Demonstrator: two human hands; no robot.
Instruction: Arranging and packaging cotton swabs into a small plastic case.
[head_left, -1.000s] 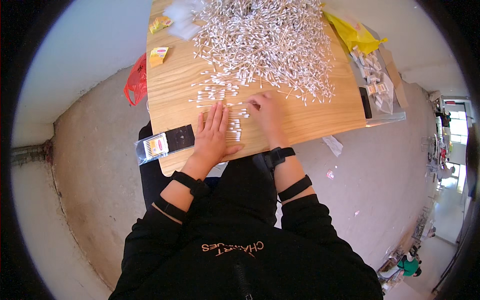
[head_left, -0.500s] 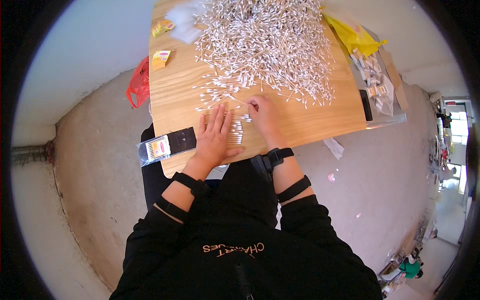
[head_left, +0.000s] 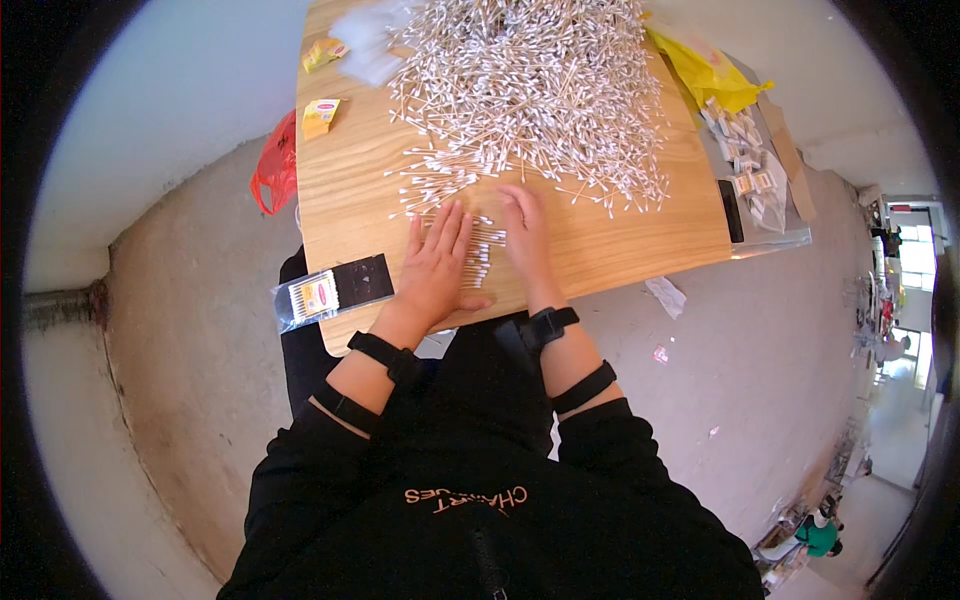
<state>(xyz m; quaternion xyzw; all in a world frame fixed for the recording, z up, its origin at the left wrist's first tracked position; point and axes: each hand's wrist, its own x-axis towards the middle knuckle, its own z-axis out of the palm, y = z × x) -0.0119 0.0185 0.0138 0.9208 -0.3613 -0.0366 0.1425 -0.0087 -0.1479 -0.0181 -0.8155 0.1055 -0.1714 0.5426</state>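
A large heap of cotton swabs (head_left: 540, 95) with pale wooden sticks covers the far part of the wooden table (head_left: 620, 240). Near me, a row of cotton swabs (head_left: 480, 262) lies side by side, white tips to the right. My left hand (head_left: 436, 262) rests flat over their sticks, fingers stretched out and pointing away from me. Just right of the row is my right hand (head_left: 525, 225), its fingers apart and no swab visible in them. Left of my left hand lies a clear packet of swabs (head_left: 315, 295) with a yellow label, beside a black flat piece (head_left: 363, 281).
Small yellow cards (head_left: 320, 117) and clear plastic bags (head_left: 372, 50) lie at the table's far left. A red bag (head_left: 277, 170) hangs beyond the left edge. On the right are a yellow bag (head_left: 710, 75), packed swab bundles (head_left: 740, 140) and a black phone-like object (head_left: 731, 210).
My right hand has released the swab it was pinching at the row's far end, and its fingers have opened. My left hand has slid slightly right along the row.
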